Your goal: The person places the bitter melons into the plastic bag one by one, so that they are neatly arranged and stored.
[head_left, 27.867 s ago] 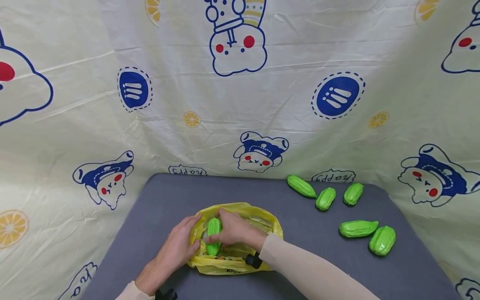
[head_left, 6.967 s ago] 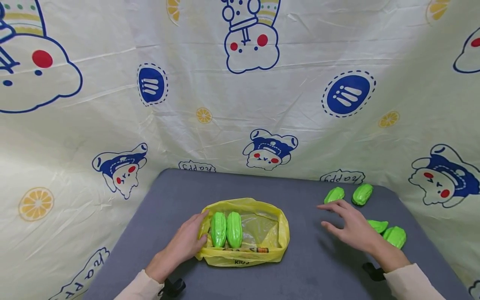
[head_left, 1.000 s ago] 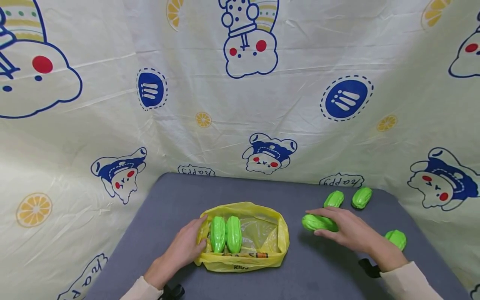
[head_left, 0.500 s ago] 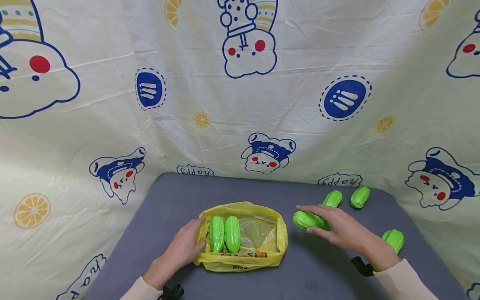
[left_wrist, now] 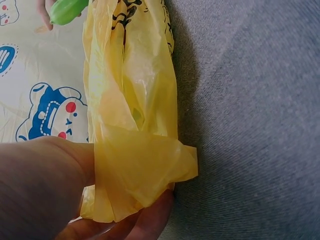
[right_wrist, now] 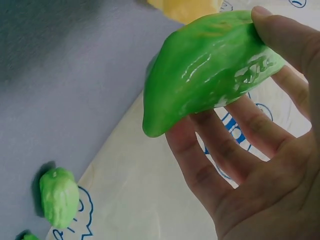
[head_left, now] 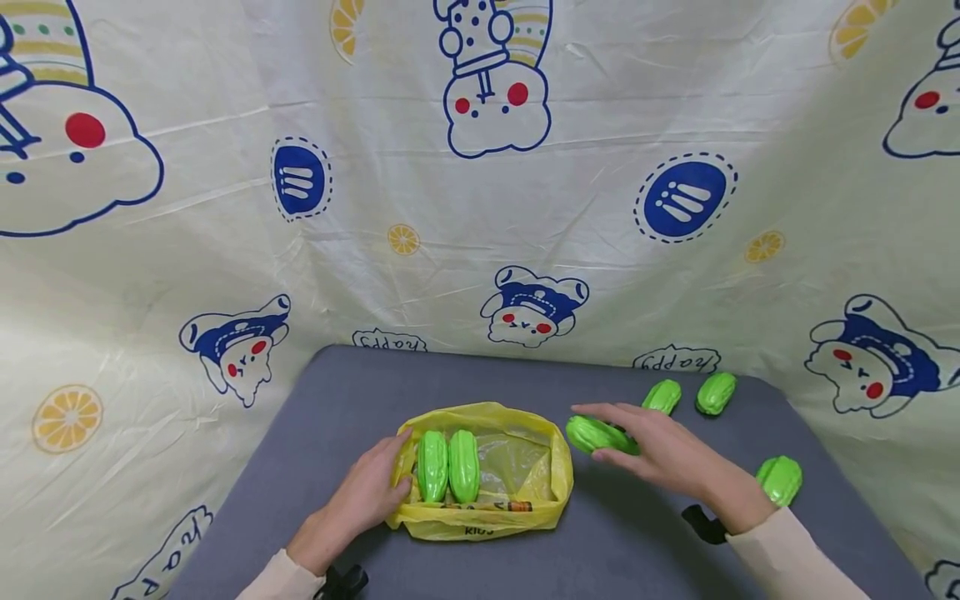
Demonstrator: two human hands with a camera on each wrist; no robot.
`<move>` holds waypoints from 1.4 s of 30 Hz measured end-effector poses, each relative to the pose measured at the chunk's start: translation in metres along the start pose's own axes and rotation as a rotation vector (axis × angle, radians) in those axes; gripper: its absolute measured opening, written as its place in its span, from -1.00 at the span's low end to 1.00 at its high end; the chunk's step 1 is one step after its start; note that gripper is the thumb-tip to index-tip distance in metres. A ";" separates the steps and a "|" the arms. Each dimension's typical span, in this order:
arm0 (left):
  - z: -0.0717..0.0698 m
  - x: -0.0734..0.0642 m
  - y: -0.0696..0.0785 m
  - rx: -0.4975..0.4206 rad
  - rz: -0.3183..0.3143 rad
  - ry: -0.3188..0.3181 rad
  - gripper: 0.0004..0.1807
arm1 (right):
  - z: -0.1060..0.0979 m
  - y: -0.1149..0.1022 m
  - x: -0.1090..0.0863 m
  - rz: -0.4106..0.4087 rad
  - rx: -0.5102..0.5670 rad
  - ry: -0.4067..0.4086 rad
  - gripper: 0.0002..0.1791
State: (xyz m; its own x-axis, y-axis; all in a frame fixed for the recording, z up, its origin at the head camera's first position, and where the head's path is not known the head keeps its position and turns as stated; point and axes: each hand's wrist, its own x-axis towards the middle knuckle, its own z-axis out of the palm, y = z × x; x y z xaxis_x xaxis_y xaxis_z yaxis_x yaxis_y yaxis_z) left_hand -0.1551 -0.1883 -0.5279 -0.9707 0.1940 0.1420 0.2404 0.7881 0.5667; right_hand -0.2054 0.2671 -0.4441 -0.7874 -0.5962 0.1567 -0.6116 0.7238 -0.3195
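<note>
In the head view my left hand (head_left: 367, 483) grips the left edge of an open yellow plastic bag (head_left: 438, 529). The left wrist view has the bag's plastic (left_wrist: 140, 160) folded between thumb and fingers. Two ridged green gourds lie side by side in the bag's left half, a left one (head_left: 432, 467) and a right one (head_left: 465, 467). My right hand (head_left: 663, 446) holds another green gourd (head_left: 596, 435) just right of the bag. Up close in the right wrist view, this glossy gourd (right_wrist: 205, 70) tapers to a blunt tip, thumb on top and fingers underneath.
On the grey table (head_left: 600, 550) lie three more gourds: one behind my right hand (head_left: 663, 397), one at the back right (head_left: 716, 392) and one by my right forearm (head_left: 780, 480). A cartoon-printed sheet (head_left: 465, 200) hangs behind the table.
Earlier one gourd was being placed in the bag, later two lay there. The right hand has since picked a gourd from the right and carried it left. The left hand stays on the bag.
</note>
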 end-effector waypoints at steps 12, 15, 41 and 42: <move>-0.001 -0.001 0.004 0.015 -0.007 -0.020 -0.14 | 0.013 -0.018 0.013 0.010 0.012 0.003 -0.29; -0.001 0.000 0.003 0.011 -0.025 -0.034 -0.13 | 0.017 -0.022 0.018 0.012 0.018 -0.002 -0.31; -0.001 -0.002 0.004 0.017 -0.002 -0.040 -0.11 | 0.024 -0.055 0.052 -0.020 0.120 0.046 -0.34; -0.001 -0.003 0.005 0.016 -0.001 -0.039 -0.11 | 0.025 -0.056 0.053 -0.015 0.120 0.050 -0.34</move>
State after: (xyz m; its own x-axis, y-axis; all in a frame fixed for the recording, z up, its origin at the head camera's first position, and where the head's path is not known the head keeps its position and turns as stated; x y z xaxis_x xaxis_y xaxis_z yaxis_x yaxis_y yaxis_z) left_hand -0.1512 -0.1859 -0.5246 -0.9704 0.2152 0.1094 0.2393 0.7978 0.5534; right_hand -0.2110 0.1864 -0.4409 -0.7826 -0.5867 0.2080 -0.6125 0.6662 -0.4254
